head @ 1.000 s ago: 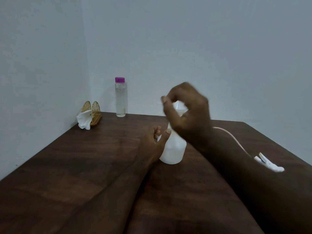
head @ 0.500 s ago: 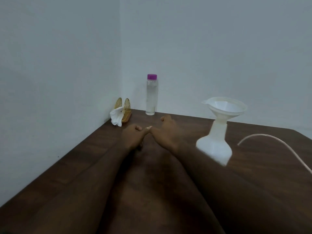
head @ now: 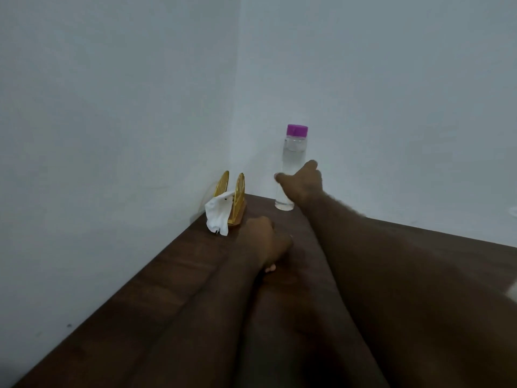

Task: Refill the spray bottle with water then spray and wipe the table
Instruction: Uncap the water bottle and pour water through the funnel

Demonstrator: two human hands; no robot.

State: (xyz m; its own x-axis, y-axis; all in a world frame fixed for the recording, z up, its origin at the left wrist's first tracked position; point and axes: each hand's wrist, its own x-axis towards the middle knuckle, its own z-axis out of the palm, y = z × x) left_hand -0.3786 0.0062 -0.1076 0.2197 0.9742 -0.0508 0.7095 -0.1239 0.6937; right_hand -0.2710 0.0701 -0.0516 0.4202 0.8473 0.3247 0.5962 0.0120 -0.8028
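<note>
A clear water bottle (head: 293, 148) with a purple cap (head: 297, 130) stands upright at the back of the dark wooden table (head: 156, 289), near the wall corner. My right hand (head: 300, 182) reaches across it at mid height, thumb at its left side and fingers at its right, slightly blurred; the bottle still stands on the table. My left hand (head: 263, 240) rests on the table in front of the bottle, fingers curled, holding nothing. The spray bottle is out of view.
A gold napkin holder (head: 237, 197) with a white tissue (head: 218, 217) hanging from it stands in the corner, left of the bottle. Walls close the table's left and back sides. White slivers show at the right frame edge.
My view has swung left, so the spray bottle with its funnel has left the frame. My right hand went forward from the table middle to the water bottle. My left hand stayed low.
</note>
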